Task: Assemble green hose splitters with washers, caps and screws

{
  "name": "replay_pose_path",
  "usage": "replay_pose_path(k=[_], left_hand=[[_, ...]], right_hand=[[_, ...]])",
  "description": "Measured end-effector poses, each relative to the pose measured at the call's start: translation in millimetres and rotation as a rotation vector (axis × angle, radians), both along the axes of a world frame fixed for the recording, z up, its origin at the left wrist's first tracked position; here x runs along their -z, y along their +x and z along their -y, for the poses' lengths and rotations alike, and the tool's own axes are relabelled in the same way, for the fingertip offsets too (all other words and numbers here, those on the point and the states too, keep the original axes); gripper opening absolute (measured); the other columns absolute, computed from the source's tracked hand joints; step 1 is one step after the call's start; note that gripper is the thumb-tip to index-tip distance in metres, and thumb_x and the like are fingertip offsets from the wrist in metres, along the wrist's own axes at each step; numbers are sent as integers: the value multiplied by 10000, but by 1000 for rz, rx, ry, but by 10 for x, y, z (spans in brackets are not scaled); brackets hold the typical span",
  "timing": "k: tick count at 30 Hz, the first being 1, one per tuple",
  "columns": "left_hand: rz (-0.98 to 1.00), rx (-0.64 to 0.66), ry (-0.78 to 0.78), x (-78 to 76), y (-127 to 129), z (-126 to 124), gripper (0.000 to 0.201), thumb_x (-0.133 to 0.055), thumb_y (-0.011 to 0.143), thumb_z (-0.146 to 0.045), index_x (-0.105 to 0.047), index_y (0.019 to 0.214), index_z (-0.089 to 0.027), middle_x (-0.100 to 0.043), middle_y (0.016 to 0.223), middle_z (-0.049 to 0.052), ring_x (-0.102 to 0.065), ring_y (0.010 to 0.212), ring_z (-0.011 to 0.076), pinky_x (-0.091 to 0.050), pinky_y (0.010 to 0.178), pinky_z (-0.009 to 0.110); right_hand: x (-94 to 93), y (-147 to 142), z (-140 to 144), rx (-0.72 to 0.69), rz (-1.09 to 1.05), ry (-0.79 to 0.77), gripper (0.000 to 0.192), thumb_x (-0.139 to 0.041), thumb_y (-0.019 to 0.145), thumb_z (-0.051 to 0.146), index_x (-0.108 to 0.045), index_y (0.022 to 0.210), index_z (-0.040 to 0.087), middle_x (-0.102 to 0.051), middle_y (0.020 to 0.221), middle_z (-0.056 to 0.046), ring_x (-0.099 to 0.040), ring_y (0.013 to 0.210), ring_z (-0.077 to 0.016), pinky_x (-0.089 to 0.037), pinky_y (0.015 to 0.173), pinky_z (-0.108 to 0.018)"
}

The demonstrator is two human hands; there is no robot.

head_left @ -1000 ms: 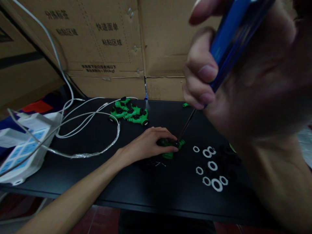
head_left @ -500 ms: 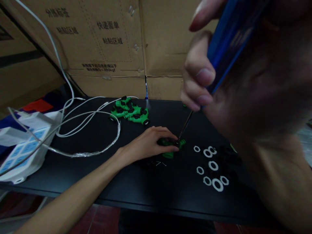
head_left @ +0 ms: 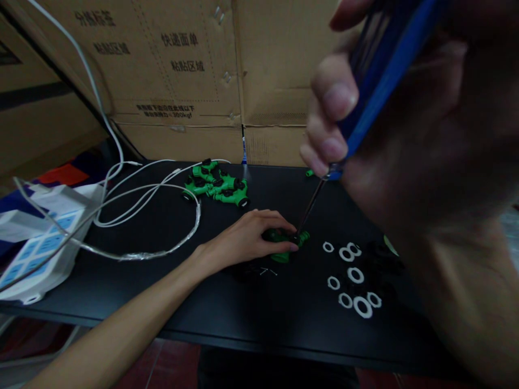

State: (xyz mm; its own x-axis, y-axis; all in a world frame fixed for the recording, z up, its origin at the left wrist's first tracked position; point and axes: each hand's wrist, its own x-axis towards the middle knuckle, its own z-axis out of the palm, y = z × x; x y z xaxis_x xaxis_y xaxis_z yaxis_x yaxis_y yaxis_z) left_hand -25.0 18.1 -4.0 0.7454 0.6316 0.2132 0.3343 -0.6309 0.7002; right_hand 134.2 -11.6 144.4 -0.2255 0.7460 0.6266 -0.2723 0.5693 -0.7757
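My left hand (head_left: 259, 233) is closed round a small green plastic pipe fitting (head_left: 280, 257) with a black part on top, pressing it to the dark table. Close to the camera, my right hand (head_left: 409, 124) wraps round the blue handle of a screwdriver (head_left: 381, 102). Its thin shaft slants down to the left, and the tip meets the black part of the fitting beside my left fingertips. What the tip touches is too small to make out. A few thin screws (head_left: 268, 271) lie just in front of the fitting.
Several green fittings with black parts (head_left: 219, 185) lie at the back. White rings (head_left: 362, 307) and dark parts (head_left: 381, 265) are scattered to the right. A white power strip (head_left: 48, 243) with cables (head_left: 141, 256) occupies the left. Behind stands a cardboard box (head_left: 182, 81).
My right hand has turned the screwdriver handle slightly, its fingers shifting round it. My left hand and the fitting have stayed in place.
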Motion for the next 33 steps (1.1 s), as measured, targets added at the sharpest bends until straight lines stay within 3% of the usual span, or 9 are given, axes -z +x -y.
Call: replay_pose_path(k=[5, 10, 13, 17, 19, 23, 26, 30, 33], left_hand=[[9, -1, -9, 4, -1, -1, 313, -732, 893, -431, -739, 1108, -204, -731, 1071, 37, -693, 983, 178, -482, 936, 302], [0, 1, 2, -6, 2, 1, 307, -730, 898, -417, -731, 1118, -202, -728, 1067, 33, -688, 977, 172, -482, 933, 303], [3, 2, 14, -3, 2, 0, 310, -728, 900, -418, -731, 1119, -199, -727, 1069, 29, -688, 978, 165, -481, 934, 300], [3, 4, 5, 10, -1, -2, 299, -723, 904, -413, -729, 1119, -205, -725, 1084, 22, -684, 999, 158, -476, 938, 291], [3, 6, 11, 11, -2, -3, 302, -723, 903, -417, -728, 1120, -206, -723, 1076, 20, -681, 1004, 157, -474, 936, 285], [-10, 9, 17, 6, -8, -5, 312, -712, 910, -428, -728, 1125, -202, -723, 1079, 27, -682, 997, 161, -472, 936, 287], [-5, 7, 15, 9, -11, -8, 310, -714, 907, -432, -729, 1122, -208, -725, 1083, 30, -686, 996, 168, -475, 936, 290], [-4, 11, 13, 11, -7, -9, 306, -720, 903, -427, -734, 1112, -203, -726, 1080, 28, -687, 1001, 166, -474, 940, 283], [-7, 21, 3, -2, -1, -7, 341, -717, 910, -414, -726, 1167, -190, -723, 1113, 33, -683, 1035, 167, -468, 958, 278]], right_hand=[[-18, -88, 11, 60, -78, -21, 445, -479, 866, 724, -535, 1008, 305, -387, 557, 57, -428, 445, -156, -396, 398, -275], [11, 7, -37, 11, 26, 4, 438, -406, 894, 720, -530, 987, 310, -352, 516, 64, -256, 408, -133, -230, 366, -257], [-20, 30, -43, -63, 31, -3, 479, -291, 911, 718, -511, 981, 299, -413, 628, 37, -370, 488, -147, -305, 426, -277], [-40, -36, -39, 58, -87, -132, 511, -345, 853, 782, -467, 909, 289, -467, 782, 12, -483, 588, -144, -402, 454, -286], [-13, -62, -39, 99, -84, -61, 486, -392, 855, 769, -443, 881, 287, -462, 728, 17, -508, 598, -144, -446, 461, -270], [64, -44, -52, 45, -18, 60, 450, -429, 881, 725, -415, 875, 275, -415, 593, 56, -377, 483, -115, -377, 432, -242], [73, 22, -77, -3, 34, -5, 476, -247, 927, 709, -436, 875, 275, -359, 547, 68, -250, 438, -117, -274, 397, -249], [28, 121, -106, -147, 44, -73, 494, -289, 894, 717, -474, 865, 261, -457, 595, 49, -346, 486, -129, -334, 420, -265], [-2, 121, -101, -154, 74, -34, 523, -263, 889, 727, -495, 830, 262, -402, 588, 43, -373, 504, -134, -360, 433, -264]])
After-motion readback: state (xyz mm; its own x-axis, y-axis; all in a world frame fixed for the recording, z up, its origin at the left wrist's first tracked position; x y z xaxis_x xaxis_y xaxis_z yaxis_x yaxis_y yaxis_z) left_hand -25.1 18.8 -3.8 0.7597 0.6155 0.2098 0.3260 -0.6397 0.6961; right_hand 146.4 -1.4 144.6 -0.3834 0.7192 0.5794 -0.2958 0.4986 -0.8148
